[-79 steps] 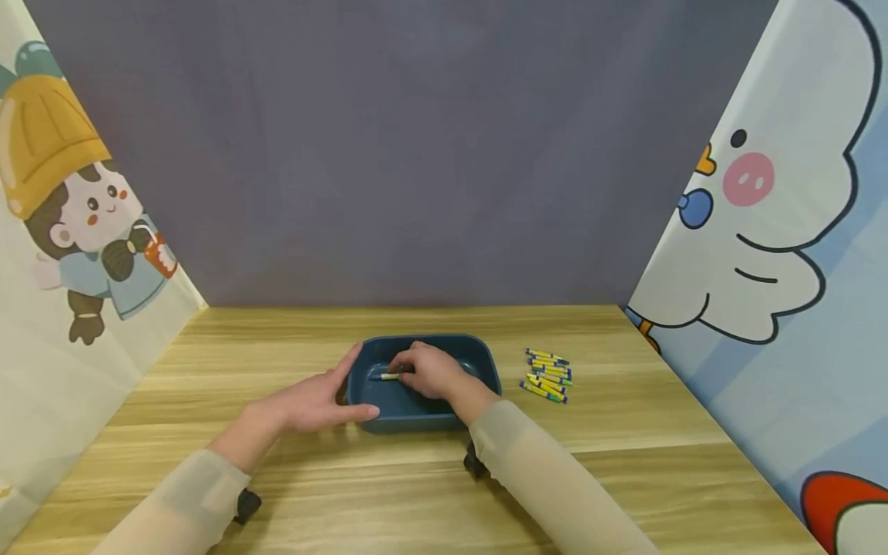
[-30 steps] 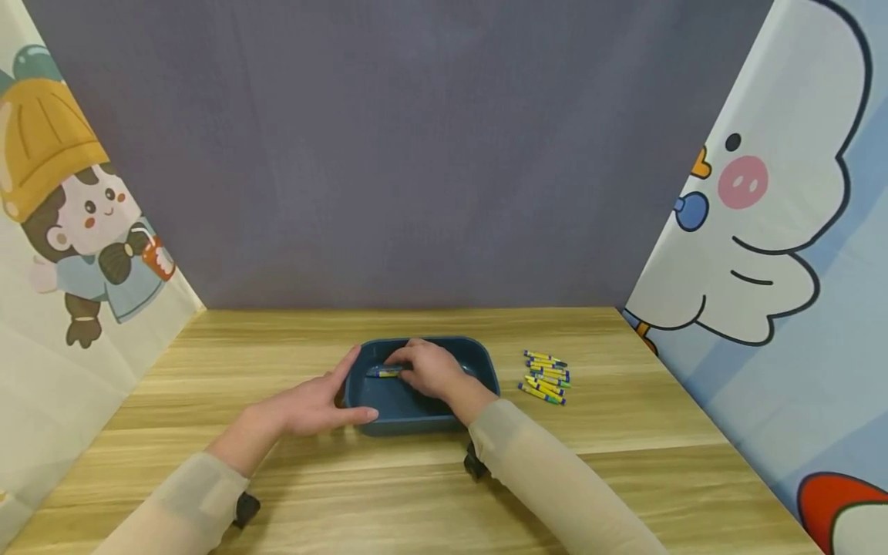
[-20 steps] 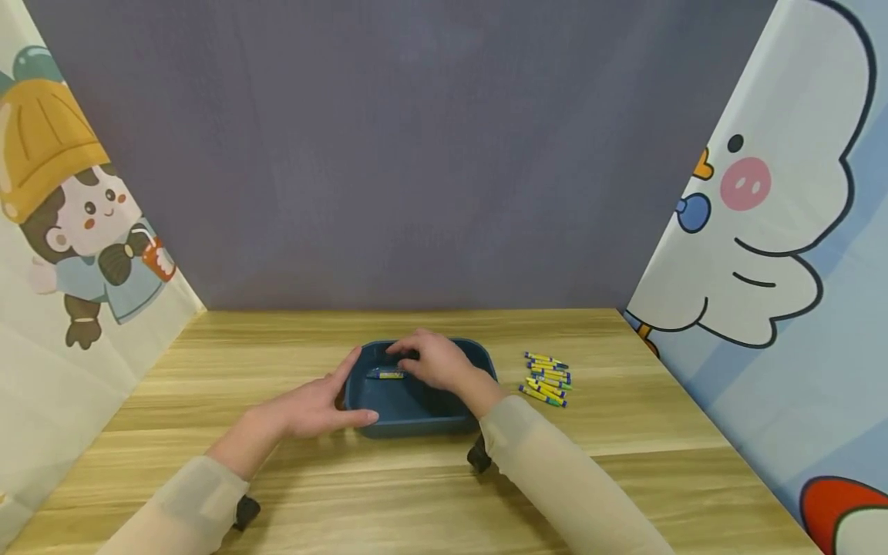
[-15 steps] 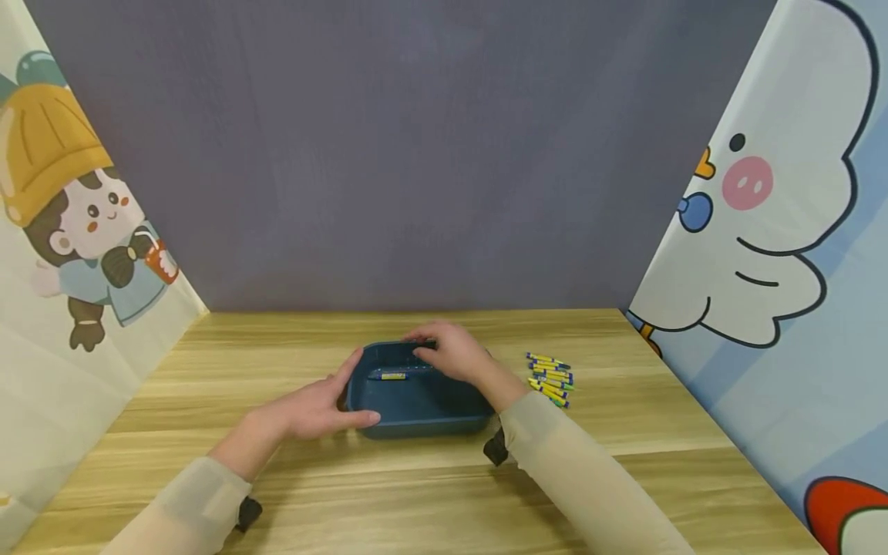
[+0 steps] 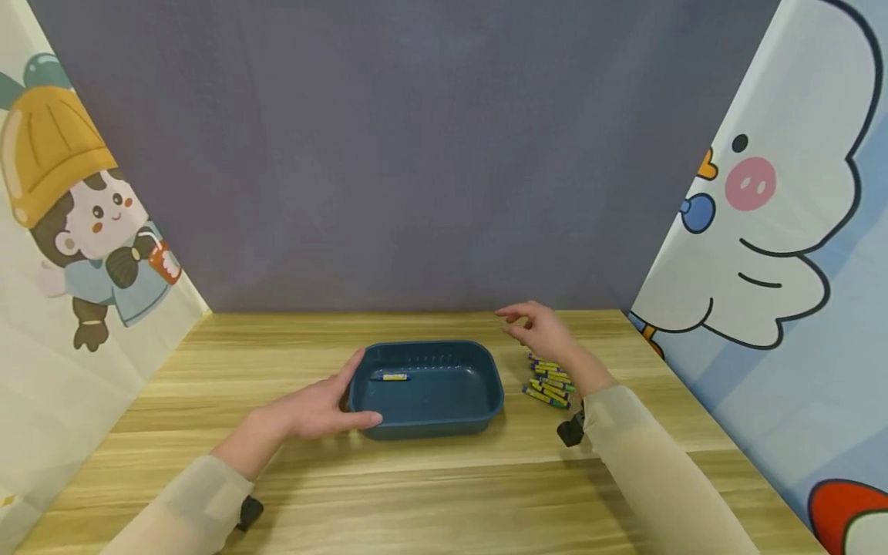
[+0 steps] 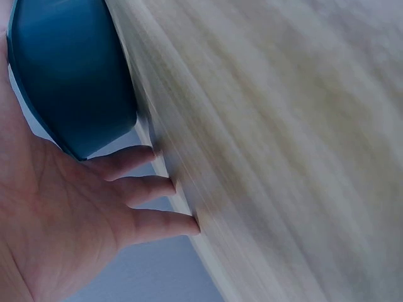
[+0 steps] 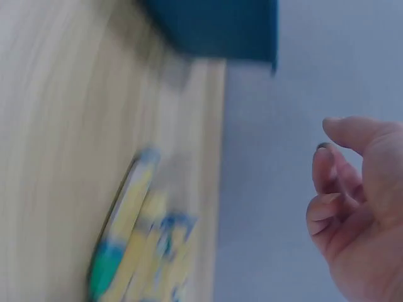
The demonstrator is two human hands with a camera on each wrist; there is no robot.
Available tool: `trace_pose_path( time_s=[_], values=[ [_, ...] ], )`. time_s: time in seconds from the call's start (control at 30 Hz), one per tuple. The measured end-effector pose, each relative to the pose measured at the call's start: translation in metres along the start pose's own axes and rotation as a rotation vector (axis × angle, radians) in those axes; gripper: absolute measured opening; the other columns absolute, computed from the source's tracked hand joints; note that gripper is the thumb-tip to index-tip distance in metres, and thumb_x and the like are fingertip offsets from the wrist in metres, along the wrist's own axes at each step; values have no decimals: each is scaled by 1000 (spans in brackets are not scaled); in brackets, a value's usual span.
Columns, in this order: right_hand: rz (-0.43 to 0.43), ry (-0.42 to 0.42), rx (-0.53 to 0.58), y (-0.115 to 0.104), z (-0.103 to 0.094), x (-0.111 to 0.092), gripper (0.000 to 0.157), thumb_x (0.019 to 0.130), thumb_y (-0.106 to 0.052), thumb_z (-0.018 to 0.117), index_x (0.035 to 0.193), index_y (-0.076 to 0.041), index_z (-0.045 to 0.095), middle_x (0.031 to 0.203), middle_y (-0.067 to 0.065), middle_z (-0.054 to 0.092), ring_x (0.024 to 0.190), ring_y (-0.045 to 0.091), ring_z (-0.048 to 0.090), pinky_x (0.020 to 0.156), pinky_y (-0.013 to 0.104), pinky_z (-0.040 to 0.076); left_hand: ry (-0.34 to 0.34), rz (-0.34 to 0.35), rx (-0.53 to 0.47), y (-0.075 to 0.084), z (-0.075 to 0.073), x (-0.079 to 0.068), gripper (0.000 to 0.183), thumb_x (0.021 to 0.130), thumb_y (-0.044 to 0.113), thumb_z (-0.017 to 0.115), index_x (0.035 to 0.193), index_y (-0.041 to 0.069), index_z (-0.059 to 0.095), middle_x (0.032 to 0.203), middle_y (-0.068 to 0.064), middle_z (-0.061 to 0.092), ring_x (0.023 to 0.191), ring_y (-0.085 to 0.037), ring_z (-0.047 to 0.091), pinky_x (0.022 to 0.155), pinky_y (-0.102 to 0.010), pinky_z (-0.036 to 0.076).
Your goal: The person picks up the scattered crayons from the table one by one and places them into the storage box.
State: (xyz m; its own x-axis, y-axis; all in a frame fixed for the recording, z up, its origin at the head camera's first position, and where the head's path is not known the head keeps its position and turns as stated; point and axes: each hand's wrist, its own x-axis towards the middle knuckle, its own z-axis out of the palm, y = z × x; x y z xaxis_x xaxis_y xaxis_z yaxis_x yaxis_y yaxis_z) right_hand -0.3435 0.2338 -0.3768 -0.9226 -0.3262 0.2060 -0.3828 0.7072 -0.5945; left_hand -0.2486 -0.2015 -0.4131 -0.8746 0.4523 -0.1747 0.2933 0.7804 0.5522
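A dark blue plastic basin (image 5: 444, 397) rests on the wooden table, with one blue-and-yellow wrapped crayon (image 5: 394, 377) lying inside near its left end. My left hand (image 5: 319, 405) spans the basin's left end, the thumb over the front rim. In the left wrist view, three straight fingers (image 6: 160, 225) reach down to the tabletop beside the basin wall (image 6: 72, 75). My right hand (image 5: 544, 333), holding nothing, hovers above the far side of a pile of crayons (image 5: 551, 379). Seen from the right wrist, its fingers are loosely curled, near a green-tipped crayon (image 7: 123, 226).
The wooden tabletop (image 5: 388, 493) runs back to a grey backdrop (image 5: 416, 154). Printed cartoon panels flank it: a child in a yellow hat (image 5: 104, 208) at left and a white bird-like figure (image 5: 777, 216) at right.
My right hand has let go of the crayon inside the basin, risen out and moved right to above the crayon pile. My left hand has stayed at the basin's left end.
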Motion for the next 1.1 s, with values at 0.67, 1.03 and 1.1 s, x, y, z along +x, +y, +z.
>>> trace_pose_path(
  time_s=[0.67,1.03,1.1],
  values=[
    [97,-124,-70,108,-21,-29,29,109,-16,70,134,-3,77,121,18,78,103,27,72,86,44,60,-1,5,-19,-2,1,-1,125,97,76,67,176,26,-16,177,-30,29,157,-50,44,124,-67,40],
    [125,-115,-94,116,-21,-34,29,111,-17,66,135,-3,77,137,24,73,123,43,70,103,60,57,8,7,-6,-2,1,0,125,97,76,67,177,26,-15,174,-31,35,155,-49,47,124,-65,41],
    [125,-104,-107,117,-22,-36,29,112,-17,65,134,-4,77,137,25,73,125,45,69,105,62,56,10,7,-3,-1,1,0,125,97,76,67,177,25,-15,174,-31,35,155,-49,47,124,-66,41]
  ],
)
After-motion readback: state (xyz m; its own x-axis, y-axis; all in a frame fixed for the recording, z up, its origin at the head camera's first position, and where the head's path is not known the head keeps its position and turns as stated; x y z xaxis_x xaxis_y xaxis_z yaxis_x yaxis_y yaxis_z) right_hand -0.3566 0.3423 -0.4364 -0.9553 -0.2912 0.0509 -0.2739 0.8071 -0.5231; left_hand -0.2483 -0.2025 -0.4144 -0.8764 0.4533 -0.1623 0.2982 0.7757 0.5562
